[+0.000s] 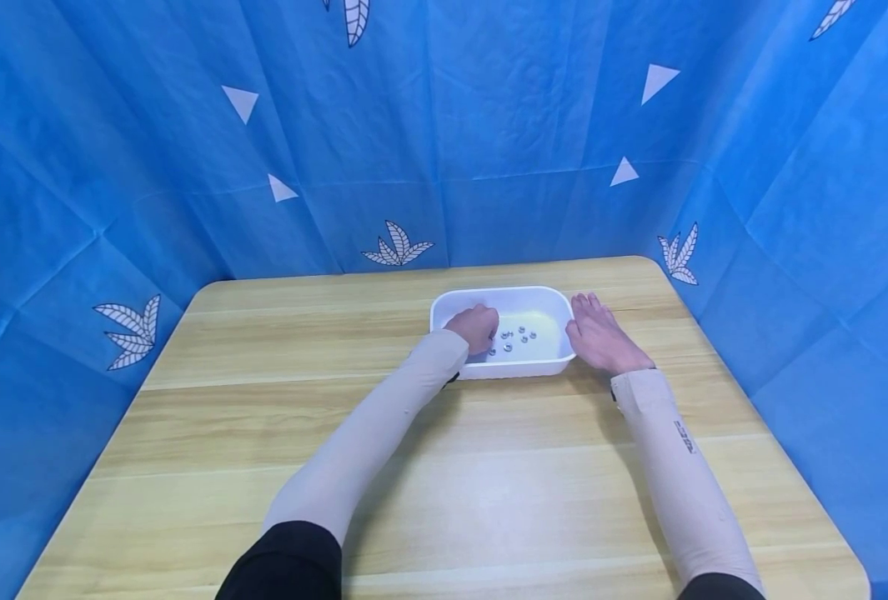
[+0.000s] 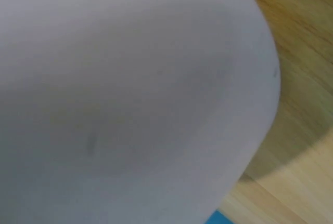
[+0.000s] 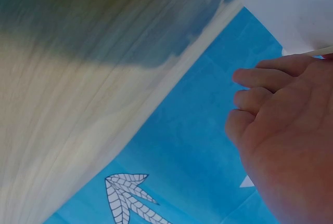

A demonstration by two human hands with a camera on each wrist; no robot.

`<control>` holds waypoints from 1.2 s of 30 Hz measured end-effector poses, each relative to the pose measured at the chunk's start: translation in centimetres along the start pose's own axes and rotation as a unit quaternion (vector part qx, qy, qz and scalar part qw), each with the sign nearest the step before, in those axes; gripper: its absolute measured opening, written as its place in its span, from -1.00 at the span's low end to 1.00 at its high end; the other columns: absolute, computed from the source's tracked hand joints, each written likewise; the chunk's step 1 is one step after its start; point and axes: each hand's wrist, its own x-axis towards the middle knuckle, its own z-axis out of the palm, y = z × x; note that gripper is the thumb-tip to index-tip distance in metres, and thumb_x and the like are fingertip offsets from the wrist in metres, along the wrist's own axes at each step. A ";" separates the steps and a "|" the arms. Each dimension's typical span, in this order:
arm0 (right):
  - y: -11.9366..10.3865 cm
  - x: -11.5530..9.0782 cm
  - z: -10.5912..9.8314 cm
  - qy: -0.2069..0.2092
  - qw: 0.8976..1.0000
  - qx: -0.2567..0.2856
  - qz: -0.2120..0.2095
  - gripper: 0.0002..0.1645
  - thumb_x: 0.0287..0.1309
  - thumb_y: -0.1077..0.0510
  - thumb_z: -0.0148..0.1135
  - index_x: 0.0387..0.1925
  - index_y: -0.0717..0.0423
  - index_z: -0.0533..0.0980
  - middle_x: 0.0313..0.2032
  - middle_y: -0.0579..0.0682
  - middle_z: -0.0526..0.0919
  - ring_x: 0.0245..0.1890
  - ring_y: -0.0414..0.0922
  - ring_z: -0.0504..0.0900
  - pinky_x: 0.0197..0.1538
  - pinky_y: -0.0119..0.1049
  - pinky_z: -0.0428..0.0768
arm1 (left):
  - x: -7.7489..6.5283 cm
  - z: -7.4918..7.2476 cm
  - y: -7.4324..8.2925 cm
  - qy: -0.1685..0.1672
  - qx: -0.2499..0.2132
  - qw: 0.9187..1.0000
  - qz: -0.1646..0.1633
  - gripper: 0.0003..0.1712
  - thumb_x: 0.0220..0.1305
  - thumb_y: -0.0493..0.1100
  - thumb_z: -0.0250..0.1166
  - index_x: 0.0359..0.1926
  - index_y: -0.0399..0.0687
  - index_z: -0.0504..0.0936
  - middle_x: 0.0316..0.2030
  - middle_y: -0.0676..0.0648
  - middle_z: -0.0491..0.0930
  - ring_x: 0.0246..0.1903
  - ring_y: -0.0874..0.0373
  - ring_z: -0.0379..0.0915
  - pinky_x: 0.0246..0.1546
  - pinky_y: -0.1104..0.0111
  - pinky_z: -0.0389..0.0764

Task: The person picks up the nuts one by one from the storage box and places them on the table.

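Several nuts (image 1: 508,347) lie in a white tray (image 1: 519,368) beside the left hand (image 1: 475,327), its hold impossible to tell, while the right hand (image 1: 604,337), fingers loose, touches the rim.

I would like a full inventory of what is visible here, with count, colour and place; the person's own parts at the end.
Tub: one, white, on the table's far half
Small pieces: at least six, silvery, inside the tub
Table: one, light wood, under the tub
Cloth: count unclear, blue, behind and beside the table
Leaf prints: several, white, on the cloth
Triangle prints: several, white, on the cloth
Sleeves: two, pale with black upper parts, on the arms
Left hand: one, bare, in the tub, fingertips hidden
Right hand: one, bare, at the tub's right end
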 end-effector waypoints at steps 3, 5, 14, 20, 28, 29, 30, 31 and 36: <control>0.1 0.0 0.0 0.000 1.000 0.001 0.001 -0.23 0.55 0.06 -0.47 0.55 0.53 -0.14 0.60 0.46 -0.17 0.64 0.36 -0.29 0.65 0.25 -0.26 | -0.1 -0.1 0.1 -0.001 0.005 1.000 0.003 -0.90 0.40 -0.22 0.35 -0.11 -0.09 0.64 -0.16 -0.03 0.66 -0.17 0.13 0.57 0.04 0.32 0.64; 0.0 0.0 0.0 0.000 1.000 0.002 0.002 -0.23 0.55 0.06 -0.47 0.55 0.53 -0.14 0.60 0.46 -0.17 0.64 0.36 -0.30 0.65 0.25 -0.26 | -0.2 -0.1 0.1 -0.001 0.005 1.000 0.009 -0.90 0.39 -0.23 0.35 -0.12 -0.10 0.65 -0.18 -0.03 0.67 -0.19 0.13 0.58 0.01 0.32 0.65; -0.2 -0.1 -0.1 0.001 1.000 0.003 0.002 -0.24 0.56 0.07 -0.47 0.54 0.53 -0.13 0.60 0.45 -0.16 0.64 0.36 -0.29 0.65 0.25 -0.26 | -0.1 0.2 0.0 0.015 0.009 0.999 0.035 -0.96 0.30 -0.25 0.39 -0.24 -0.11 0.73 -0.24 -0.03 0.74 -0.29 0.14 0.61 -0.15 0.36 0.66; -0.3 -0.2 -0.1 0.002 1.000 0.001 0.001 -0.24 0.56 0.07 -0.46 0.55 0.53 -0.12 0.60 0.45 -0.16 0.64 0.36 -0.27 0.65 0.25 -0.25 | 0.0 0.4 -0.1 0.025 0.002 0.999 0.038 -0.96 0.29 -0.26 0.41 -0.24 -0.12 0.74 -0.22 -0.04 0.76 -0.28 0.14 0.63 -0.11 0.36 0.68; -0.3 -0.2 -0.1 -0.001 1.000 0.002 0.002 -0.23 0.56 0.06 -0.46 0.54 0.53 -0.12 0.60 0.46 -0.16 0.64 0.36 -0.29 0.65 0.25 -0.26 | 0.3 0.6 -0.2 0.024 -0.002 0.999 0.041 -0.95 0.28 -0.28 0.39 -0.25 -0.09 0.76 -0.21 -0.03 0.76 -0.28 0.15 0.63 -0.10 0.37 0.69; -0.3 -0.2 -0.1 -0.001 1.000 0.002 0.001 -0.23 0.56 0.06 -0.47 0.54 0.53 -0.13 0.60 0.46 -0.16 0.64 0.37 -0.29 0.65 0.25 -0.26 | 0.3 0.6 -0.2 0.024 -0.003 0.999 0.042 -0.94 0.28 -0.28 0.39 -0.24 -0.09 0.76 -0.21 -0.03 0.76 -0.27 0.15 0.63 -0.09 0.37 0.69; -0.3 -0.2 -0.1 -0.001 1.000 0.002 0.001 -0.23 0.55 0.06 -0.47 0.54 0.53 -0.13 0.59 0.46 -0.16 0.64 0.37 -0.29 0.65 0.25 -0.27 | 0.3 0.6 -0.2 0.023 -0.003 0.999 0.043 -0.94 0.28 -0.28 0.39 -0.24 -0.09 0.76 -0.20 -0.03 0.76 -0.26 0.15 0.63 -0.08 0.36 0.69; -0.2 -0.2 -0.1 -0.001 1.000 0.003 0.001 -0.23 0.55 0.06 -0.47 0.54 0.53 -0.13 0.59 0.46 -0.16 0.64 0.37 -0.29 0.65 0.25 -0.27 | 0.2 0.6 -0.2 0.022 -0.003 0.999 0.045 -0.93 0.28 -0.29 0.39 -0.23 -0.08 0.76 -0.19 -0.03 0.76 -0.25 0.15 0.63 -0.07 0.36 0.69; -0.2 -0.2 -0.1 0.000 1.000 0.004 0.000 -0.23 0.56 0.06 -0.47 0.54 0.54 -0.13 0.59 0.47 -0.16 0.64 0.36 -0.30 0.65 0.25 -0.26 | -0.2 0.5 0.0 0.021 -0.003 0.998 0.057 -0.88 0.28 -0.35 0.35 -0.20 -0.11 0.76 -0.17 -0.05 0.75 -0.20 0.14 0.62 -0.03 0.36 0.69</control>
